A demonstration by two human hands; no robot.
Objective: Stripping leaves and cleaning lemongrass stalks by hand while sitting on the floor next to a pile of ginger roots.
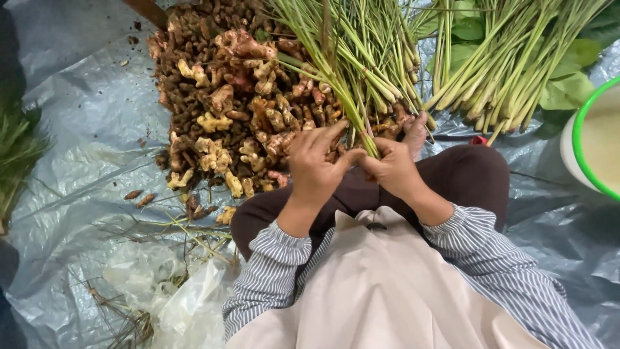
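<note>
Both hands pinch a lemongrass bundle's (361, 77) cut ends. The left hand (315, 169) and right hand (394, 169) meet there. Its stalks run toward twelve o'clock, over the ginger pile (239, 103).

A heap of ginger and turmeric roots (239, 110) lies on a grey plastic sheet (84, 103). Right of the heap, well apart, a second pile of green stalks (510, 64) rests over broad green leaves (568, 87). Further right of the heap, a green-rimmed white bowl (597, 139) sits at the frame edge. Below the heap, crumpled clear plastic bags (174, 297) lie among dry trimmings (129, 323). Loose root pieces (139, 197) lie just left of the heap.
</note>
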